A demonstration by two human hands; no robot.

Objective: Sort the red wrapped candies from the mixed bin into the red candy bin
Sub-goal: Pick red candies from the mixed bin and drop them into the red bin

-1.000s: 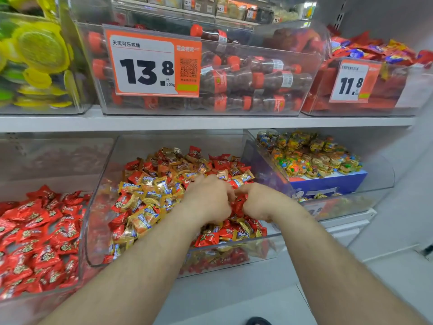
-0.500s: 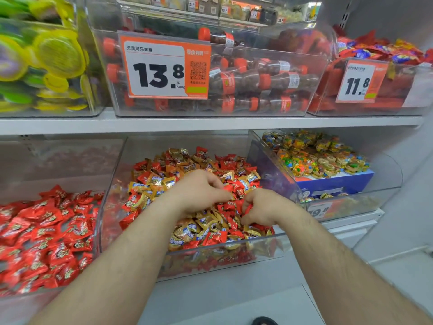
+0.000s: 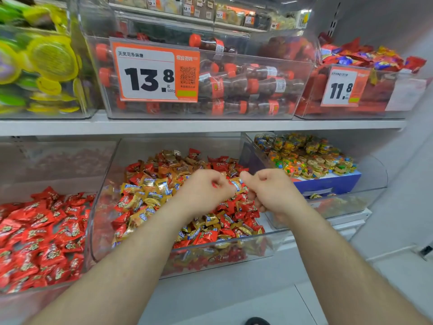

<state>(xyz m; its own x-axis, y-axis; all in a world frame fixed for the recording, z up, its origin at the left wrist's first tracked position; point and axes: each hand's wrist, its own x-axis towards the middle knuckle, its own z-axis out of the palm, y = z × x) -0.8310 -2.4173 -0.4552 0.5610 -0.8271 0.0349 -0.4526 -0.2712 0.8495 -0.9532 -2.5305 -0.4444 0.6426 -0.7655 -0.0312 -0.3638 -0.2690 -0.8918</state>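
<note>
both hands hovered over the clear plastic mixed bin (image 3: 106, 198) heaped with red and gold wrapped candies. the left hand (image 3: 206, 193) was curled into a fist, a sliver of red wrapper (image 3: 215, 184) showing between its fingers, so it seemed to hold at least one red candy. the right hand (image 3: 273, 191) was curled too, thumb toward the left; whether it held anything could not be told. the clear red candy bin (image 3: 90, 208), filled with red wrapped candies, sat just beside the mixed bin on the left. to do this step well, the left hand would likely need to keep its fingers closed while carrying over the shared wall, then release low above the red pile so nothing bounces back. gold wrappers should be checked for before letting go.
</note>
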